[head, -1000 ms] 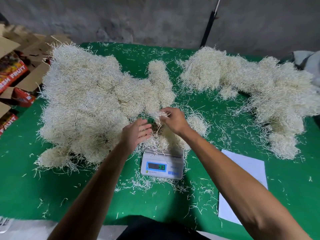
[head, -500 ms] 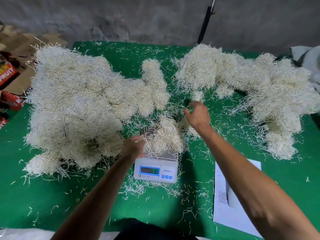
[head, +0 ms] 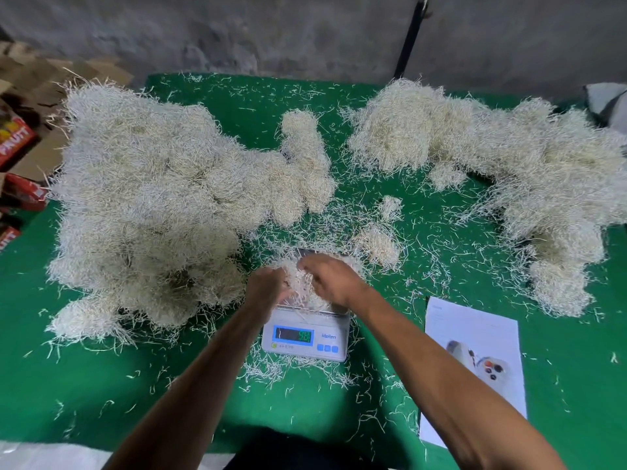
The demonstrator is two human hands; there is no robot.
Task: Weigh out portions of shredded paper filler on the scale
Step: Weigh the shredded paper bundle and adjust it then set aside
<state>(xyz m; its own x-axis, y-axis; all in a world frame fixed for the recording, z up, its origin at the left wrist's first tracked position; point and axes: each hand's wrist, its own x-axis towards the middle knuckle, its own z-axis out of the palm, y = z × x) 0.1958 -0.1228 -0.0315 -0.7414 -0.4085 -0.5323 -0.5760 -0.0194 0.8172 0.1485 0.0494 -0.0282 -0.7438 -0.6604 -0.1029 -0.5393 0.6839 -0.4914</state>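
A: What is seen, from the largest thing down?

B: A green table is spread across the view, littered with loose strands. The biggest heap of shredded paper is piled on its left half; a second long heap is laid along the right side, well apart from the first.

A: And between them?

B: A small clump is left just beyond the scale. A white printed sheet is laid flat to the right of the scale.

A: Where is the scale?

B: The scale is set near the front middle of the table. Its platform is covered by a portion of paper. The display is lit, but the digits cannot be read surely.

A: How are the hands held?

B: The left hand is curled into the portion from the left, and the right hand from the right; strands are gripped between them over the platform. The fingertips are buried in paper.

A: Anything at the edge?

B: Red fruit cartons are stacked at the far left, off the table.
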